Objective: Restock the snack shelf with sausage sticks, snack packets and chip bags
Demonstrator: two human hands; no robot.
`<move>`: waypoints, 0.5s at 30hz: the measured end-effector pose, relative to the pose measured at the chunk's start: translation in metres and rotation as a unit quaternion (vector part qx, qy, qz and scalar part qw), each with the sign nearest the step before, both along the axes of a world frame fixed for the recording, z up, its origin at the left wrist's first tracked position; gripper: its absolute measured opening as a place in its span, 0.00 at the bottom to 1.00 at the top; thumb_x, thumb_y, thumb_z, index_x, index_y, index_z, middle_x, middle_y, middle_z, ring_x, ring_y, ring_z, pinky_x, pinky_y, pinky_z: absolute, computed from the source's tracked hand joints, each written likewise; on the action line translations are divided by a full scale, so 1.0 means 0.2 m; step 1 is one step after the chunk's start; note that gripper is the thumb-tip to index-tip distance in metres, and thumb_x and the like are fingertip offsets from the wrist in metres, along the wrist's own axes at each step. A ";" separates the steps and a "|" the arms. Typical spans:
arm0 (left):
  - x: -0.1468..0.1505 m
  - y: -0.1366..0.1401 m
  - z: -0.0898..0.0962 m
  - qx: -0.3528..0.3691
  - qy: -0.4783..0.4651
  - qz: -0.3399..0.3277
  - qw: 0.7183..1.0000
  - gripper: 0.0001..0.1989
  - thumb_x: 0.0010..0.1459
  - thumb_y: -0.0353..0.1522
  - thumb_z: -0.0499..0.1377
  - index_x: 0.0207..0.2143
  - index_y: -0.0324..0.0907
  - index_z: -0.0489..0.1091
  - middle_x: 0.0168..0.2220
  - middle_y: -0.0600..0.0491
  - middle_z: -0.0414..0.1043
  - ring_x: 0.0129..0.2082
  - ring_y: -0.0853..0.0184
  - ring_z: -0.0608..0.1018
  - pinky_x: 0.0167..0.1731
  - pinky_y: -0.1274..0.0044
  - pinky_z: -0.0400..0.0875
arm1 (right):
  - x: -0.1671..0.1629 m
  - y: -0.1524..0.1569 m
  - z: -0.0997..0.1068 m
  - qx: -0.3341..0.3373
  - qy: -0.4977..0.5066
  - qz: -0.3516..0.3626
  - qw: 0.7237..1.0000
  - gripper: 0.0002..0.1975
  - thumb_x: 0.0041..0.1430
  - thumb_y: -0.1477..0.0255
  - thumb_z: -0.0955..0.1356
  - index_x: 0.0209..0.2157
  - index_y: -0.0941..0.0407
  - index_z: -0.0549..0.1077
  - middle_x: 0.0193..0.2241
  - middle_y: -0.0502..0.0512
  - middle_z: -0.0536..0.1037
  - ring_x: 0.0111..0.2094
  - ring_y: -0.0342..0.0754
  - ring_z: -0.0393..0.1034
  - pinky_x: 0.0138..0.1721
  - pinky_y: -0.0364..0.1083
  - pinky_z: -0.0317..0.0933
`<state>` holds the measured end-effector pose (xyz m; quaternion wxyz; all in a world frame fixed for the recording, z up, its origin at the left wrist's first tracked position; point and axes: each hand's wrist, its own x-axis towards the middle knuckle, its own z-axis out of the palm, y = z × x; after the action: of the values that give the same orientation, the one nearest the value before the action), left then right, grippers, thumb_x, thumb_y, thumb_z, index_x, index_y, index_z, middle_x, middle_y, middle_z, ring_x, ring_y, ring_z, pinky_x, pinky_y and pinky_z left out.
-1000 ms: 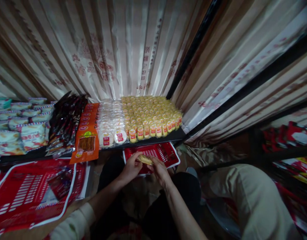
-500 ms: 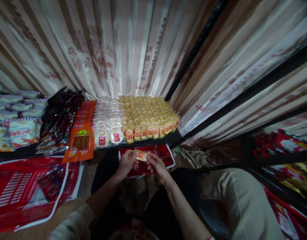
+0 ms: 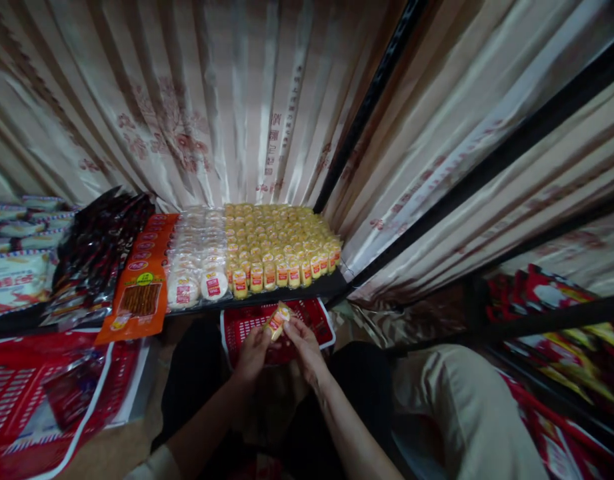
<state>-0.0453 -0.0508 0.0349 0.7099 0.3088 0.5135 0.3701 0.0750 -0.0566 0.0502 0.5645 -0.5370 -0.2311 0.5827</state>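
Note:
A small yellow wrapped snack cake [image 3: 279, 321] with a red label is tilted between my two hands. My left hand [image 3: 254, 352] pinches its lower left part, and my right hand [image 3: 303, 339] has thumb and fingers on its right side. Both hands are above a red basket [image 3: 328, 317] with a white rim, which stands below the shelf edge. Just beyond, rows of similar yellow snack cakes [image 3: 281, 250] stand on the black shelf [image 3: 307, 293]. White round packaged snacks [image 3: 214, 285] are lined up to their left.
Further left are an orange snack packet [image 3: 141, 297], dark packets [image 3: 101, 247] and white bags [image 3: 17, 277]. Another red basket [image 3: 17, 393] is at lower left. A person's leg [image 3: 461, 407] is close on my right, beside a rack with red packets [image 3: 541, 290]. Curtains [image 3: 227, 107] hang behind.
The snack cake has turned from lying nearly level to tilted upward at its right end. My view has shifted slightly right, so the shelf goods appear further left and lower.

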 end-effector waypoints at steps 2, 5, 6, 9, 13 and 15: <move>0.04 -0.02 0.01 0.013 0.005 -0.010 1.000 0.23 0.49 0.48 0.60 0.41 0.41 0.65 0.36 0.50 0.76 0.31 0.65 0.79 0.29 0.76 0.72 | 0.01 -0.04 -0.01 0.025 -0.017 0.017 0.999 0.23 0.37 0.60 0.77 0.35 0.57 0.74 0.29 0.52 0.78 0.28 0.43 0.71 0.30 0.40 0.64; 0.07 -0.03 0.01 0.047 0.026 -0.054 0.997 0.19 0.52 0.43 0.59 0.41 0.40 0.65 0.38 0.48 0.76 0.32 0.66 0.78 0.30 0.76 0.71 | 0.04 -0.09 -0.01 0.053 -0.035 0.027 0.998 0.26 0.40 0.57 0.75 0.41 0.55 0.74 0.37 0.56 0.79 0.38 0.49 0.73 0.40 0.46 0.66; 0.08 -0.03 0.02 0.063 0.041 -0.067 0.995 0.17 0.52 0.41 0.58 0.40 0.40 0.66 0.38 0.48 0.76 0.32 0.66 0.78 0.32 0.76 0.71 | 0.05 -0.10 -0.01 0.056 -0.036 0.031 0.997 0.26 0.41 0.57 0.74 0.42 0.54 0.74 0.39 0.57 0.79 0.40 0.50 0.73 0.41 0.47 0.66; 0.06 0.00 0.04 0.125 0.152 -0.076 0.977 0.16 0.52 0.36 0.58 0.42 0.39 0.67 0.37 0.49 0.74 0.35 0.65 0.77 0.35 0.76 0.70 | 0.08 -0.11 0.00 0.053 -0.038 0.049 0.997 0.28 0.43 0.56 0.74 0.46 0.53 0.73 0.41 0.56 0.78 0.43 0.52 0.72 0.45 0.49 0.65; 0.03 0.08 0.11 0.216 0.298 -0.069 0.927 0.22 0.50 0.37 0.59 0.48 0.39 0.67 0.41 0.48 0.71 0.35 0.65 0.74 0.37 0.74 0.69 | 0.10 -0.10 0.03 0.044 -0.052 0.108 0.992 0.29 0.42 0.54 0.74 0.46 0.53 0.74 0.41 0.55 0.78 0.43 0.53 0.72 0.47 0.52 0.65; 0.02 0.11 0.14 0.254 0.302 -0.091 0.915 0.20 0.51 0.36 0.58 0.47 0.40 0.68 0.41 0.49 0.70 0.35 0.66 0.74 0.38 0.74 0.68 | 0.10 -0.08 0.05 0.055 -0.071 0.146 0.985 0.28 0.42 0.55 0.74 0.45 0.52 0.75 0.41 0.54 0.78 0.44 0.53 0.72 0.48 0.52 0.64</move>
<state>-0.0414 -0.0288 0.0624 0.4498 0.6209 0.5618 0.3108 0.0940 -0.0736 0.0606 0.4846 -0.5057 -0.3785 0.6051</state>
